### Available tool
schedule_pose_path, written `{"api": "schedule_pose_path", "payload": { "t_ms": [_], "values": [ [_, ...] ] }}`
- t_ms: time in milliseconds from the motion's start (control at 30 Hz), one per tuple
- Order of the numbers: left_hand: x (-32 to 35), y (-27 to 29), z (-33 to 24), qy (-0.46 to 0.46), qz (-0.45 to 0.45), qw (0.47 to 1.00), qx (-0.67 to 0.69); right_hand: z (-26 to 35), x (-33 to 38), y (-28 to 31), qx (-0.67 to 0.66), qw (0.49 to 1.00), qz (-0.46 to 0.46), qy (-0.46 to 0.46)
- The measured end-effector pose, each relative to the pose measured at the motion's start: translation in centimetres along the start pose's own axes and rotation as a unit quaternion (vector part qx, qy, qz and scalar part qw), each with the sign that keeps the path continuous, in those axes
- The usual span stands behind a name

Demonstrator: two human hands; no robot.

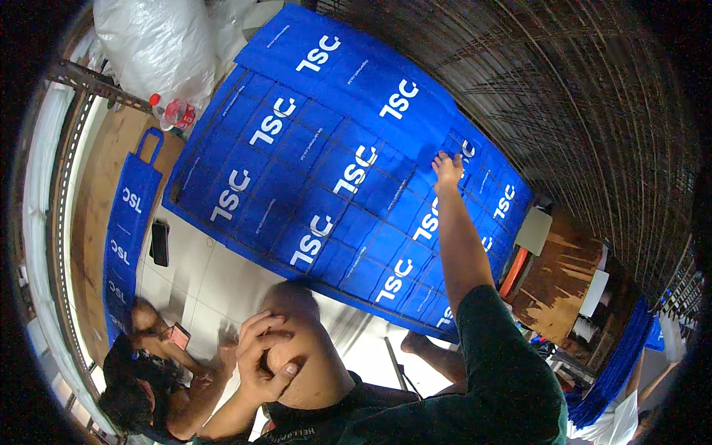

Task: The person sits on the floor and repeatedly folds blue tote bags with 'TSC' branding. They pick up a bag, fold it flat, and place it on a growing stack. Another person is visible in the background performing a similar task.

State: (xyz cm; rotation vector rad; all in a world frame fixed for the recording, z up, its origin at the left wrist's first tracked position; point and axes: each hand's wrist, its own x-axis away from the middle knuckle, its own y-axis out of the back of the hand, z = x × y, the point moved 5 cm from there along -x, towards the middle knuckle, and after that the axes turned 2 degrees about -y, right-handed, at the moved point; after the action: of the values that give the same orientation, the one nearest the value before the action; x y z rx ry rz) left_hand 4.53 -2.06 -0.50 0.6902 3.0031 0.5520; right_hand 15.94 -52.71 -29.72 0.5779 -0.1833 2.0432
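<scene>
A large blue printed fabric sheet [311, 245] with white lettering lies spread in front of me, and thin dark lines of a grid [337, 200] run across most of it. My right arm is stretched out over the sheet. At its far right part, my right hand [447, 169] touches the fabric with bent fingers slightly apart; nothing shows clearly between them. Close beyond the fingertips is a small, darker gridded patch [456, 141]. Nearer to me, my left hand [265, 356] rests over my bent knee [308, 356], thumb and fingers apart.
Stacked dark wire mesh panels [586, 111] rise at the right. A worn wooden board [556, 278] lies below them. Left stand a bottle [178, 113], white plastic bags [152, 44] and a blue strip of fabric [122, 259]; a black phone [159, 243] lies on the floor. A person [130, 389] sits lower left.
</scene>
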Motion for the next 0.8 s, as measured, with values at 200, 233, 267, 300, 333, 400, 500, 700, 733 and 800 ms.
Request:
{"api": "schedule_pose_path", "payload": {
  "t_ms": [200,233,267,300,333,400,500,700,733,800],
  "values": [
    [-0.8,0.3,-0.7,-0.023,-0.015,1.000,0.001,0.5,1.4,3.1,0.202,0.955,-0.167,0.139],
    [-0.8,0.1,-0.6,-0.018,-0.018,1.000,0.008,1.2,2.4,4.2,0.217,0.948,-0.157,0.173],
    [-0.7,-0.1,-0.5,-0.015,-0.017,1.000,0.014,1.5,3.9,5.8,0.215,0.945,-0.142,0.200],
    [-0.9,-0.4,-0.5,-0.017,-0.012,1.000,0.020,1.9,5.6,7.5,0.210,0.941,-0.132,0.229],
    [-0.8,-0.5,-0.5,-0.025,-0.027,0.999,0.033,3.3,8.4,7.7,0.184,0.955,-0.060,0.224],
    [0.1,-0.7,-0.7,-0.002,-0.021,1.000,0.020,8.1,14.3,11.3,0.184,0.948,0.024,0.260],
    [2.1,-0.8,0.7,0.036,-0.030,0.998,0.033,18.6,22.5,20.3,0.329,0.880,0.066,0.336],
    [2.1,-0.1,1.9,-0.022,0.097,0.989,-0.106,38.2,41.3,42.4,0.444,0.650,-0.227,0.573],
    [1.8,-0.4,-2.1,-0.104,0.120,0.975,-0.156,40.4,44.1,46.7,0.435,0.567,-0.335,0.613],
    [2.3,0.1,-6.2,-0.127,0.198,0.951,-0.199,42.8,47.7,56.1,0.389,0.573,-0.480,0.538]
  ]
}}
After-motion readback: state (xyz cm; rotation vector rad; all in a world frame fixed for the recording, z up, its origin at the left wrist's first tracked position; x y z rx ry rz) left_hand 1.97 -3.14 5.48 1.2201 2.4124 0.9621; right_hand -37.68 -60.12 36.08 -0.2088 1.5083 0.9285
